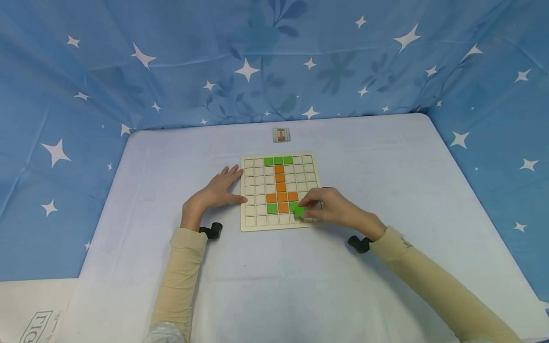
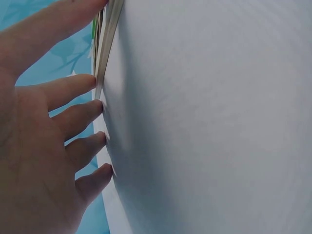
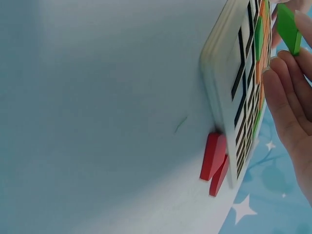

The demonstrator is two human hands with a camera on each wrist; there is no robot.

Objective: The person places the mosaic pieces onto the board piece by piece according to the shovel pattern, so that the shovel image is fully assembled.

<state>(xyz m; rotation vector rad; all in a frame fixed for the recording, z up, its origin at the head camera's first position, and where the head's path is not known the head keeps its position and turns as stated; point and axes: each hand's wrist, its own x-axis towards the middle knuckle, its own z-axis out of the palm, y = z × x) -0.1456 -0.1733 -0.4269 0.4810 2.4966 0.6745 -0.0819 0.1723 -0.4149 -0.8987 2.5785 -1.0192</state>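
A pale wooden grid board [image 1: 260,221] lies on the table. Orange squares [image 1: 280,177] run down its middle columns, with green squares [image 1: 278,160] across the far end and more green low on the figure. My right hand [image 1: 334,207] pinches a green square tile [image 1: 299,211] between thumb and fingertips, over the lower right of the pattern. In the right wrist view that tile [image 3: 289,30] is tilted, close above the board. My left hand [image 1: 216,190] spreads its fingers at the board's left edge, the thumb touching the edge.
Two red pieces [image 3: 213,153] lie against the board's right side, mostly hidden by my right hand in the head view. Beyond the far edge of the board is a small pattern card [image 1: 281,135]. A blue star-printed curtain [image 1: 244,95] borders the white-covered table [image 1: 274,286].
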